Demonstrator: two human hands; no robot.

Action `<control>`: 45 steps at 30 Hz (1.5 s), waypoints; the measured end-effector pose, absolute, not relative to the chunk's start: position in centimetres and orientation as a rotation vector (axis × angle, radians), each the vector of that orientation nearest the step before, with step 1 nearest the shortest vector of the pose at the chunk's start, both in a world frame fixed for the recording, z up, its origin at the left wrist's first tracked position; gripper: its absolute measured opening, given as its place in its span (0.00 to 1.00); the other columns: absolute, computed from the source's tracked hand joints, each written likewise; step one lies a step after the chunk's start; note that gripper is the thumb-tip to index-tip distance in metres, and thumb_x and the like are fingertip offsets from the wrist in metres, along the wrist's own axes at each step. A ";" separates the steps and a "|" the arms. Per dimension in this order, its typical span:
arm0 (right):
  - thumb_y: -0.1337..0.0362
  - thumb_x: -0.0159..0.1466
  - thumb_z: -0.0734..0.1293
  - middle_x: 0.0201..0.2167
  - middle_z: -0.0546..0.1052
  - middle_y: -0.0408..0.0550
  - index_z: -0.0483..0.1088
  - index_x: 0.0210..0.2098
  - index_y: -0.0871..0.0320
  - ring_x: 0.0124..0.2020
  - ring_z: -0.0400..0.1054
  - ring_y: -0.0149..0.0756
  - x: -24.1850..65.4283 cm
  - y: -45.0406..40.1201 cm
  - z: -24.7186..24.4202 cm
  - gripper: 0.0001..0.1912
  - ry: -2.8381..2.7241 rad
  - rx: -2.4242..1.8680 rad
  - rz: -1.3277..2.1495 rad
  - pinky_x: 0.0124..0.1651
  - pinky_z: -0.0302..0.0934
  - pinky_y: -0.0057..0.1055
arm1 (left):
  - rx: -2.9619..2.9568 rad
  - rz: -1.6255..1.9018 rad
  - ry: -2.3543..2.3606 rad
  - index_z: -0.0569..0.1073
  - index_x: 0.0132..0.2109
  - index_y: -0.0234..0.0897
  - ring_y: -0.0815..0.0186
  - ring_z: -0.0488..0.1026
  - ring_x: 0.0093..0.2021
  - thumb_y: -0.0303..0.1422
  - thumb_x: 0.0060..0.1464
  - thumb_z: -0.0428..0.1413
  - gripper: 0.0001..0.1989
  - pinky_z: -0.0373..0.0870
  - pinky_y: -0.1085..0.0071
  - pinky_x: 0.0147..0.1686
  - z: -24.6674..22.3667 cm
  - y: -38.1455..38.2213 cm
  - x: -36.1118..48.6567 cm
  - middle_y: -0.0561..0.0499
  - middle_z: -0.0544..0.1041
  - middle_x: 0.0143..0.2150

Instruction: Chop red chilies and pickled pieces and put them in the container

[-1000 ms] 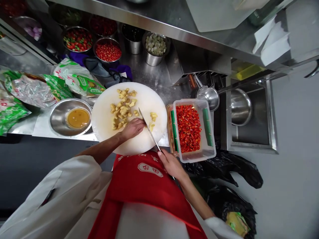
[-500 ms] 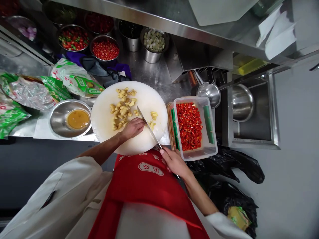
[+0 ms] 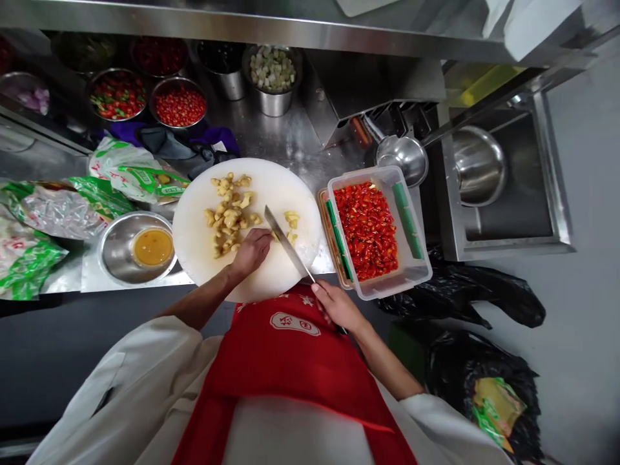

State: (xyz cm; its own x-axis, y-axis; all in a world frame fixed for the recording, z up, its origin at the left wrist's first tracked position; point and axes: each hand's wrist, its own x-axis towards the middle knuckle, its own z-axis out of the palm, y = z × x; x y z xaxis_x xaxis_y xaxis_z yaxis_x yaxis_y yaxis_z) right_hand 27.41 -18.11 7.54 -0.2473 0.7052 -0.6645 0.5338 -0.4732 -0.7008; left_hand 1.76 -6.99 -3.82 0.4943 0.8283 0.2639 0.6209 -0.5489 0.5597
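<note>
While the right hand (image 3: 338,305) is closed around the handle of a long knife (image 3: 285,241), the blade slants up and leftward over a round white cutting board (image 3: 261,281), its tip pointing away from the person. The left hand (image 3: 252,252) is on the board just left of the blade, its fingers bent down beside a small yellow piece of ginger (image 3: 274,236) close to the metal; whether they grip it or only press on it, I cannot tell. Knobbly ginger roots (image 3: 230,219) lie heaped on the left part of the board, beyond the left hand, and a few pale cut pieces (image 3: 291,219) lie to the right of the blade.

The board rests on a steel surface (image 3: 290,143). To its right, a clear plastic tub (image 3: 415,270) holds chopped red peppers (image 3: 365,229); to its left sits a metal bowl (image 3: 112,248) with brown liquid (image 3: 152,247) inside. Green-and-white plastic bags (image 3: 138,174) lie behind that bowl. Farther back stands a metal pot (image 3: 275,104) of pale diced vegetable (image 3: 272,68).
</note>
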 end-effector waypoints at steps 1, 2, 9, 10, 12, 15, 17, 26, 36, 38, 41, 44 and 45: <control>0.43 0.71 0.50 0.24 0.75 0.42 0.66 0.59 0.55 0.17 0.68 0.34 27.6 -18.1 7.5 0.31 -1.477 -1.842 1.851 0.24 0.64 0.30 | 2.366 0.717 1.159 0.75 0.43 0.36 0.60 0.70 0.47 0.27 0.64 0.47 0.11 0.72 0.60 0.49 -4.0 -6.7 2.0 0.44 0.76 0.46; 0.43 0.71 0.50 0.22 0.73 0.41 0.65 0.60 0.55 0.15 0.66 0.34 27.8 -17.9 7.6 0.31 -1.465 -1.841 1.858 0.23 0.63 0.30 | 2.380 0.710 1.111 0.75 0.43 0.36 0.60 0.70 0.47 0.27 0.64 0.48 0.11 0.72 0.61 0.49 -4.1 -6.4 2.2 0.44 0.76 0.46; 0.48 0.72 0.51 0.42 0.80 0.52 0.66 0.60 0.53 0.47 0.75 0.46 27.7 -18.2 10.7 0.27 -1.767 -1.825 1.649 0.50 0.65 0.39 | 2.437 0.604 0.957 0.75 0.45 0.36 0.60 0.71 0.47 0.31 0.65 0.48 0.11 0.69 0.60 0.50 -4.4 -5.0 2.7 0.44 0.76 0.43; 0.48 0.73 0.51 0.45 0.79 0.53 0.66 0.61 0.53 0.51 0.73 0.47 27.5 -18.2 10.9 0.27 -1.794 -1.824 1.639 0.53 0.63 0.39 | 2.444 0.591 0.944 0.75 0.45 0.36 0.60 0.70 0.47 0.31 0.66 0.48 0.11 0.69 0.60 0.50 -4.4 -5.0 2.7 0.44 0.76 0.43; 0.50 0.73 0.50 0.49 0.78 0.54 0.65 0.61 0.54 0.54 0.71 0.47 27.0 -18.0 10.6 0.26 -1.816 -1.822 1.629 0.56 0.61 0.39 | 2.445 0.592 0.922 0.75 0.45 0.36 0.60 0.70 0.46 0.31 0.66 0.48 0.11 0.68 0.61 0.50 -4.3 -4.9 2.6 0.44 0.76 0.42; 0.52 0.73 0.50 0.49 0.78 0.54 0.65 0.61 0.57 0.52 0.72 0.45 26.2 -17.1 9.4 0.25 -1.815 -1.822 1.591 0.54 0.62 0.38 | 2.414 0.620 0.912 0.75 0.45 0.36 0.61 0.70 0.46 0.31 0.66 0.48 0.11 0.69 0.61 0.50 -4.2 -4.9 2.5 0.45 0.76 0.42; 0.52 0.73 0.51 0.43 0.80 0.53 0.65 0.61 0.57 0.45 0.75 0.44 26.1 -16.9 9.1 0.25 -1.808 -1.838 1.596 0.49 0.64 0.37 | 2.399 0.641 0.919 0.75 0.44 0.36 0.61 0.70 0.46 0.31 0.66 0.48 0.11 0.69 0.62 0.50 -4.2 -5.0 2.4 0.45 0.76 0.43; 0.49 0.73 0.49 0.26 0.77 0.46 0.64 0.62 0.57 0.28 0.74 0.40 26.1 -16.5 9.1 0.28 -1.791 -1.865 1.653 0.39 0.64 0.34 | 2.450 0.631 0.913 0.75 0.41 0.35 0.61 0.71 0.45 0.29 0.66 0.47 0.12 0.70 0.63 0.48 -3.5 -5.0 2.5 0.45 0.77 0.41; 0.46 0.72 0.50 0.25 0.76 0.44 0.67 0.56 0.55 0.26 0.72 0.38 25.8 -16.3 9.4 0.27 -1.718 -1.853 1.706 0.33 0.63 0.31 | 2.439 0.655 0.955 0.75 0.40 0.34 0.63 0.73 0.44 0.29 0.65 0.48 0.11 0.71 0.66 0.47 -3.6 -5.2 2.2 0.45 0.77 0.41; 0.46 0.72 0.50 0.25 0.76 0.44 0.68 0.56 0.54 0.26 0.72 0.38 25.9 -16.5 9.6 0.26 -1.724 -1.833 1.730 0.34 0.63 0.31 | 2.442 0.659 0.950 0.75 0.40 0.34 0.63 0.73 0.45 0.28 0.64 0.48 0.11 0.72 0.67 0.47 -3.6 -5.3 2.1 0.45 0.77 0.41; 0.47 0.73 0.50 0.24 0.75 0.44 0.68 0.56 0.55 0.25 0.72 0.38 25.8 -16.8 9.8 0.27 -1.709 -1.844 1.739 0.34 0.63 0.31 | 2.437 0.671 0.962 0.75 0.40 0.35 0.64 0.73 0.45 0.26 0.62 0.49 0.09 0.72 0.67 0.47 -3.7 -5.4 2.1 0.46 0.77 0.41; 0.48 0.73 0.50 0.23 0.74 0.43 0.66 0.58 0.56 0.23 0.71 0.36 25.6 -16.9 9.8 0.27 -1.704 -1.861 1.736 0.34 0.63 0.31 | 2.433 0.667 0.964 0.75 0.41 0.35 0.63 0.73 0.45 0.25 0.61 0.50 0.09 0.72 0.67 0.47 -3.8 -5.6 1.9 0.46 0.77 0.42; 0.48 0.73 0.50 0.22 0.74 0.43 0.66 0.58 0.56 0.23 0.71 0.36 25.5 -16.9 9.8 0.26 -1.713 -1.856 1.739 0.34 0.63 0.31 | 2.435 0.656 0.960 0.75 0.41 0.34 0.63 0.73 0.46 0.25 0.61 0.49 0.09 0.73 0.67 0.47 -3.8 -5.6 1.9 0.45 0.77 0.42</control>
